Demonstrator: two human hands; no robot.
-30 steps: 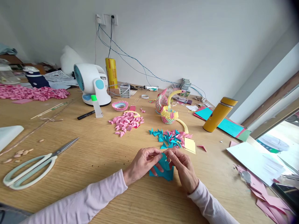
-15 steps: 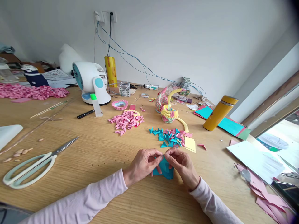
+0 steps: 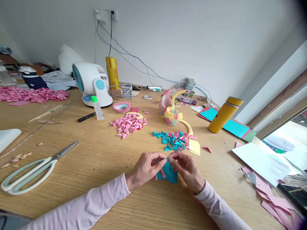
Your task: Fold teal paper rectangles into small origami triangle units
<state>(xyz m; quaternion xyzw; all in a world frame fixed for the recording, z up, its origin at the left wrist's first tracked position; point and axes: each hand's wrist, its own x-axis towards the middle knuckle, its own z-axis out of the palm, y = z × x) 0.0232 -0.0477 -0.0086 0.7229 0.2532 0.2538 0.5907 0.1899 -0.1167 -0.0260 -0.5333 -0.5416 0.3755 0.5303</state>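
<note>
My left hand (image 3: 147,169) and my right hand (image 3: 188,169) meet fingertip to fingertip near the table's front, both pinching a small piece of blue paper (image 3: 167,159) that is mostly hidden by the fingers. Below them on the table lie blue paper sheets (image 3: 170,176), partly covered by my hands. Just beyond my fingers is a pile of folded blue paper triangles (image 3: 168,148) mixed with pink paper triangles (image 3: 185,139). A stack of pale yellow paper (image 3: 194,147) lies at its right side.
Scissors (image 3: 43,166) lie at left. A pink triangle pile (image 3: 129,124), yellow-rimmed paper basket (image 3: 173,117) and white fan (image 3: 92,83) stand farther back. At right are a yellow flask (image 3: 224,115), white paper (image 3: 256,164) and pink paper strips (image 3: 271,198).
The view has shifted very slightly. Both hands stay in almost the same place, still pinching the blue paper.
</note>
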